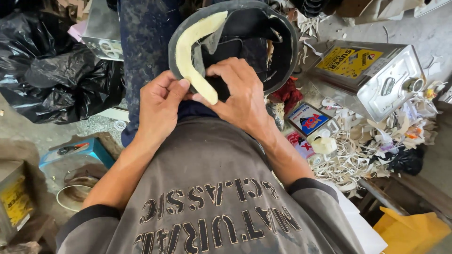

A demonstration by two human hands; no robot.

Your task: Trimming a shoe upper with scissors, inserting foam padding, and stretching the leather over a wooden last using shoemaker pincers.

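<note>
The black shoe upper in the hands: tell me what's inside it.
Inside the black shoe upper, a curved cream foam strip lines the rim, pressed by both hands' fingers. Deeper in is dark lining; the right hand covers the rest.

Soft, even daylight fills the scene, brightest on the pale concrete floor beyond the metal can. The can's silver top gives off a mild glare. Shadows are faint and diffuse; only the black plastic bags, far left of the can, show small glossy highlights. My hands and shirt are sharp. Lines bow slightly toward the frame's edges, and the corners look softer.
</note>
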